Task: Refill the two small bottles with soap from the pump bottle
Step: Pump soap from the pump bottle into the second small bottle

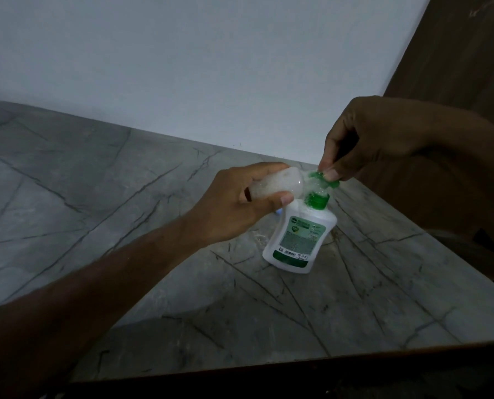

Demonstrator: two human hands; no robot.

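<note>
A white pump bottle (297,237) with a green collar and green label stands on the marble table (96,197), right of centre. My left hand (234,205) grips a small clear bottle (274,184), tipped on its side with its mouth against the green pump head (322,180). My right hand (366,142) comes down from above, its thumb and fingertips pinching and pressing on that pump head. Part of a second small clear bottle (258,239) shows on the table behind my left hand, mostly hidden.
A plain white wall (211,53) rises behind the table. A dark wooden panel (456,53) stands at the far right. The table's front edge runs along the bottom, with dark space below it.
</note>
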